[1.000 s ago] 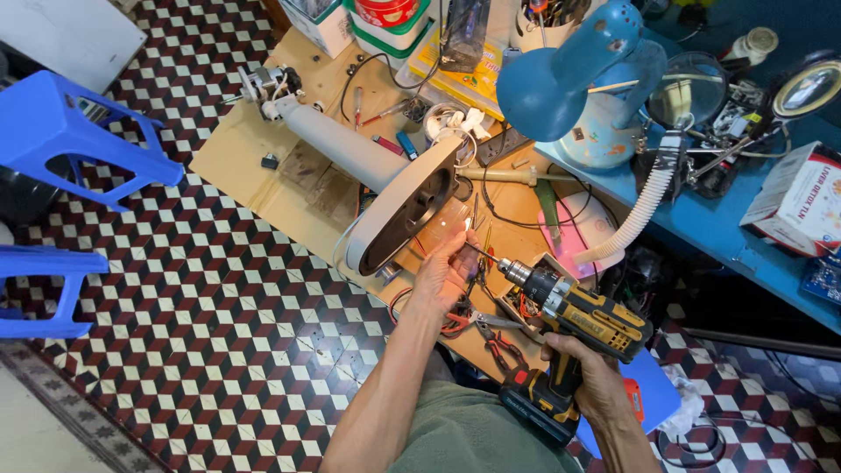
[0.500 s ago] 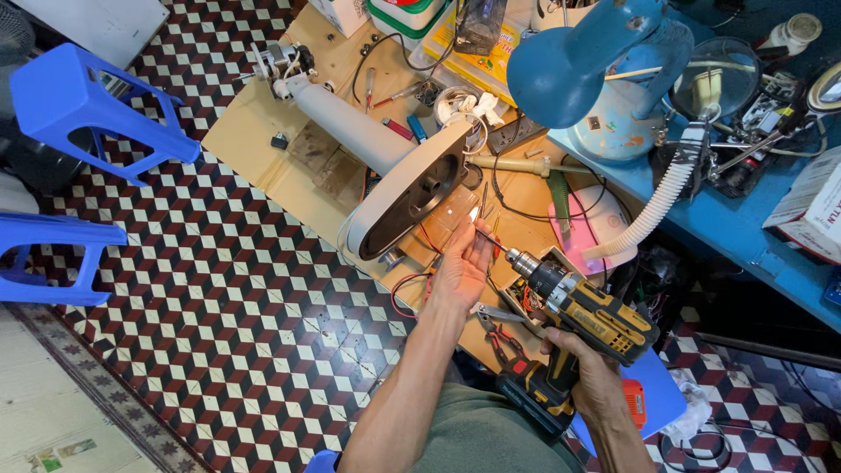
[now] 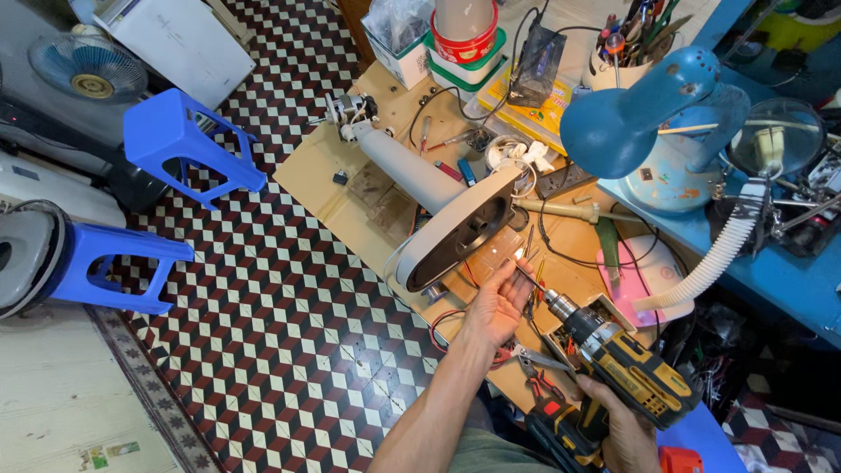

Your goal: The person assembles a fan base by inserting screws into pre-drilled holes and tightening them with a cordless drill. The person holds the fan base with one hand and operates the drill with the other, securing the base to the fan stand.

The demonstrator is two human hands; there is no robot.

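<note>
My right hand (image 3: 624, 429) grips the handle of a yellow and black cordless drill (image 3: 632, 366), its chuck pointing up and left. My left hand (image 3: 498, 304) is at the drill's bit, fingers pinched around the tip, just below the oval base of a grey fan stand (image 3: 455, 229) that lies on its side on the wooden bench (image 3: 326, 180). A small clear plastic piece (image 3: 491, 256) lies by my fingertips. Red wires (image 3: 442, 326) loop under my left wrist.
A blue desk lamp (image 3: 644, 118) with a white hose hangs over the bench at right. Pliers (image 3: 539, 377) lie near the drill. Containers, cables and a tool cup crowd the back. Two blue stools (image 3: 180, 140) and a fan stand on the tiled floor at left.
My view has shifted, so the bench sits more to the right. My left hand has stayed at the drill bit's tip and the drill has barely moved.
</note>
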